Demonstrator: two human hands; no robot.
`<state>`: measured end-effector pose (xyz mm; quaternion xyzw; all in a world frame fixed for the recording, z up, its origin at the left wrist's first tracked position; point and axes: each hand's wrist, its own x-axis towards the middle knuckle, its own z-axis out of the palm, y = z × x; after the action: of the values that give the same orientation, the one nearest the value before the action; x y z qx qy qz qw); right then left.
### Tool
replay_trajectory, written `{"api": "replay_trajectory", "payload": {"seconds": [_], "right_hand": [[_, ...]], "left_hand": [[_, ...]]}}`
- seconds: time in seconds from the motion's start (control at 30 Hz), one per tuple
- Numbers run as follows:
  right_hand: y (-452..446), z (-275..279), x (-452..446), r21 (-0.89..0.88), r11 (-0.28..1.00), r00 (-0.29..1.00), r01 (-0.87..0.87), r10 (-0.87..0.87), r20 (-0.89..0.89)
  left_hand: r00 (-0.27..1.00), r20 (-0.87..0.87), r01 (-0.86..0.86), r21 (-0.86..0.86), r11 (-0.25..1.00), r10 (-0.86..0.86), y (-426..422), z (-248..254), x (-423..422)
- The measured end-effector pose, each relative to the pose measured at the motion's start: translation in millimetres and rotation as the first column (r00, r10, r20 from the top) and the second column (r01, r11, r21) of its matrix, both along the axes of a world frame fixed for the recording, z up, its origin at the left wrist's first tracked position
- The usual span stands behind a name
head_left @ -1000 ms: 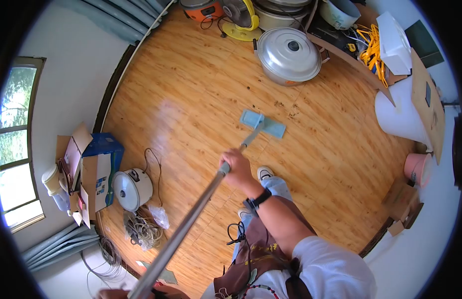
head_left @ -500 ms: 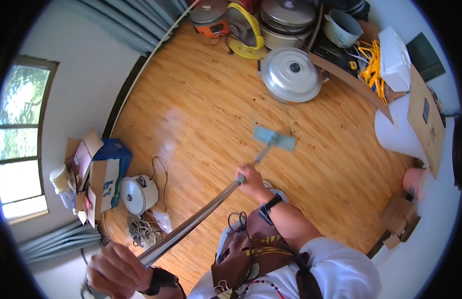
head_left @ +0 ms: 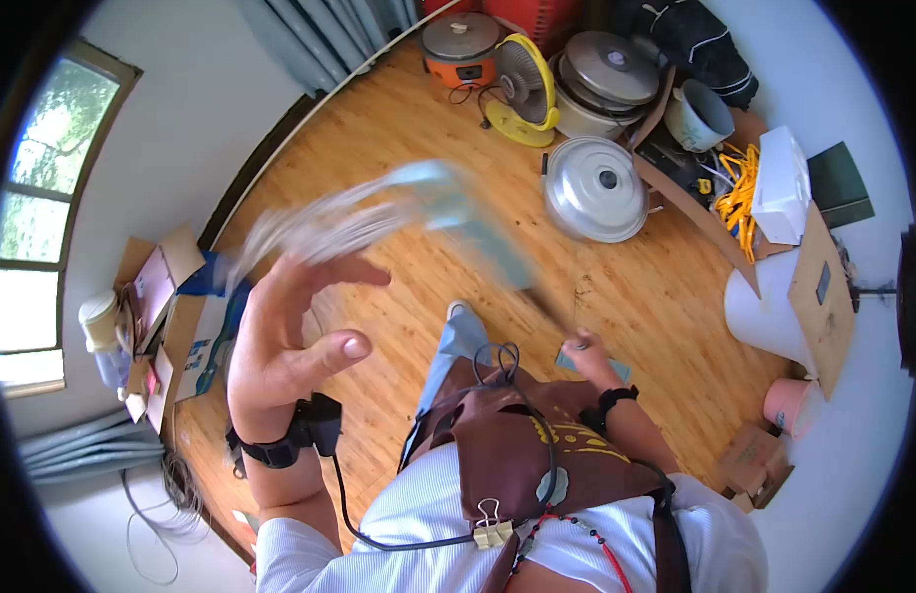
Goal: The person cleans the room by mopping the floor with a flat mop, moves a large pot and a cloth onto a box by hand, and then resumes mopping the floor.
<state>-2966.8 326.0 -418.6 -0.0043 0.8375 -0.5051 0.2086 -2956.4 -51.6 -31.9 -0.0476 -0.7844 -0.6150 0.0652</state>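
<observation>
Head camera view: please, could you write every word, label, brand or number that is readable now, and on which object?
None can be read.
Brown apron: yellow print, too unclear.
Open box on the left: printing, too small.
Orange cooker: front panel, too small to read.

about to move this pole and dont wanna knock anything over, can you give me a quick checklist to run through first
1. Right hand gripping the pole: ok, closed around it.
2. Left hand gripping the pole: not ok, it is open with thumb and fingers apart.
3. Left hand clear of the pale blurred strands: cannot tell, they overlap in this view.
4. Blue pad joined to the pole: cannot tell, the right hand hides the middle.
5. Silver pot apart from the blue pad: ok, bare floor shows between them.
6. Silver pot's lid on: ok.
</observation>
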Motion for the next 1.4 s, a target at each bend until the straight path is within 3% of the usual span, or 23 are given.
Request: {"api": "replay_trajectory", "payload": {"seconds": [0.03, 0.1, 0.17, 0.23, 0.37, 0.53, 0.63, 0.73, 0.77, 0.87, 0.97, 1.03, 1.1, 1.3, 1.33, 1.4], "right_hand": [[17, -10, -15, -0.068, 0.993, 0.996, 0.092, -0.090, 0.024], [55, -21, -27, 0.041, 0.991, 0.991, 0.131, -0.132, 0.025], [73, -19, -35, 0.115, 0.978, 0.984, 0.174, -0.178, 0.021], [79, -16, -32, -0.054, 0.939, 0.936, 0.339, -0.331, 0.122], [60, 5, -30, -0.035, 0.873, 0.847, 0.487, -0.461, 0.266], [33, 3, -51, 0.043, 0.840, 0.799, 0.541, -0.529, 0.285], [28, -9, -85, 0.099, 0.850, 0.791, 0.518, -0.519, 0.324], [31, -33, -122, 0.156, 0.887, 0.839, 0.435, -0.462, 0.288], [28, -38, -123, 0.200, 0.817, 0.748, 0.540, -0.575, 0.331], [14, -36, -126, 0.182, 0.862, 0.763, 0.473, -0.504, 0.405], [4, -41, -106, 0.190, 0.958, 0.888, 0.215, -0.273, 0.369], [17, -83, -101, 0.183, 0.942, 0.849, 0.282, -0.334, 0.411], [12, -109, -105, 0.189, 0.970, 0.912, 0.154, -0.213, 0.350], [-7, -88, -128, 0.271, 0.957, 0.932, 0.107, -0.191, 0.307], [-29, -44, -134, 0.301, 0.939, 0.907, 0.165, -0.265, 0.329], [-19, -57, -125, 0.258, 0.945, 0.910, 0.202, -0.278, 0.306]], "left_hand": [[0.998, 0.066, 0.016, 0.069, 0.997, -0.020, -13, -1, -5], [0.964, 0.265, -0.035, 0.116, 0.993, 0.003, -50, -6, -7], [0.983, 0.173, -0.082, 0.136, 0.987, 0.058, -79, -24, -17], [0.966, 0.190, -0.211, 0.197, 0.957, 0.174, -109, -39, -22], [0.918, 0.185, -0.382, 0.162, 0.910, 0.352, -141, -57, -48], [0.925, 0.176, -0.371, 0.212, 0.904, 0.338, -149, -67, -97], [0.927, 0.094, -0.373, 0.126, 0.919, 0.363, -140, -79, -126], [0.908, 0.160, -0.411, 0.145, 0.900, 0.388, -135, -93, -153], [0.903, 0.203, -0.409, 0.128, 0.903, 0.380, -132, -93, -150], [0.923, 0.215, -0.344, 0.093, 0.934, 0.319, -131, -88, -159], [0.910, 0.232, -0.350, -0.017, 0.937, 0.344, -138, -78, -145], [0.888, 0.226, -0.396, -0.065, 0.916, 0.400, -141, -76, -128], [0.850, 0.282, -0.439, -0.084, 0.894, 0.444, -144, -73, -110], [0.846, 0.262, -0.474, -0.027, 0.880, 0.464, -146, -82, -97], [0.851, 0.277, -0.455, -0.036, 0.890, 0.446, -143, -84, -101], [0.857, 0.295, -0.425, -0.059, 0.903, 0.422, -131, -85, -111]]}}
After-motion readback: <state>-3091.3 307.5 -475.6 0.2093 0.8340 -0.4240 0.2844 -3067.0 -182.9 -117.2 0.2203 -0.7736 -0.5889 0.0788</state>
